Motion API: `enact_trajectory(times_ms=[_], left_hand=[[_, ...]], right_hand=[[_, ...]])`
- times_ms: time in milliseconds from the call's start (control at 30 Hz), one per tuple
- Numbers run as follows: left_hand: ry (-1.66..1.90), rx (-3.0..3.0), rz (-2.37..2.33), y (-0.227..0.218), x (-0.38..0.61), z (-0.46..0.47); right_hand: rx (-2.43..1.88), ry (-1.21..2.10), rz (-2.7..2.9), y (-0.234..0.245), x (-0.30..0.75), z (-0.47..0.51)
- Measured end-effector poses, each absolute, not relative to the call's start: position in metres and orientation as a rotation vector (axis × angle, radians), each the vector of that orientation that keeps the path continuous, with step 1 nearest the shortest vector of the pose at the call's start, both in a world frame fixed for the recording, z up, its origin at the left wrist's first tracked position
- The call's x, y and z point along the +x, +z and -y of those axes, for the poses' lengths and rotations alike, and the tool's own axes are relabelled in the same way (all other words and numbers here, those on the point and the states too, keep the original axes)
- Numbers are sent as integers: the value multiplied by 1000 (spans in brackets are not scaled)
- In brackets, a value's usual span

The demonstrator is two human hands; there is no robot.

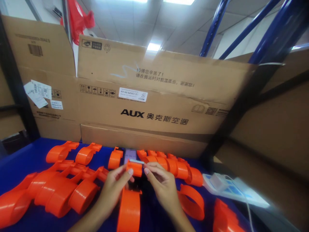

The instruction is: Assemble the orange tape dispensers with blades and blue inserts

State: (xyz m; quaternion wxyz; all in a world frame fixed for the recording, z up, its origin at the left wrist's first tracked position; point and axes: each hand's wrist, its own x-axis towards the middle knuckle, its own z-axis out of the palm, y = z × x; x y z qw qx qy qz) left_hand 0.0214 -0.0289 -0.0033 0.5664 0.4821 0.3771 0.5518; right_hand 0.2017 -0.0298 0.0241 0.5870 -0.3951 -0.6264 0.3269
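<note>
An orange plastic tape dispenser [134, 169] is pinched in my left hand [118, 180], between thumb and fingers at its left side. Along its upper edge lies a thin silvery strip [136, 161], which looks like a cutting blade. The thumb and fingertips of my right hand [161, 180] are closed at the strip's right end. Just below my hands is an orange ring [129, 209]; whether it belongs to the held dispenser I cannot tell. Behind the hands, a phone-like screen [130, 155] stands partly covered.
Several orange dispensers [58, 196] lie in rows on the blue surface [14, 161] at left, and more [182, 169] at right. A white power strip [236, 190] with a plugged-in adapter is at right. A cardboard sheet [154, 106] walls the back, between dark posts [231, 119].
</note>
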Motion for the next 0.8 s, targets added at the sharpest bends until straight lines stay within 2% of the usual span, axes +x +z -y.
enact_trajectory(times_ms=[433, 667, 800], left_hand=[[1258, 1163, -879, 0, 19, 28], [1316, 1083, -925, 3, 17, 28], [1331, 1065, -950, 3, 19, 28]], right_hand=[[-1016, 737, 1698, 35, 214, 29], [-1382, 298, 2220, 39, 236, 33], [-1450, 248, 2367, 36, 239, 37]])
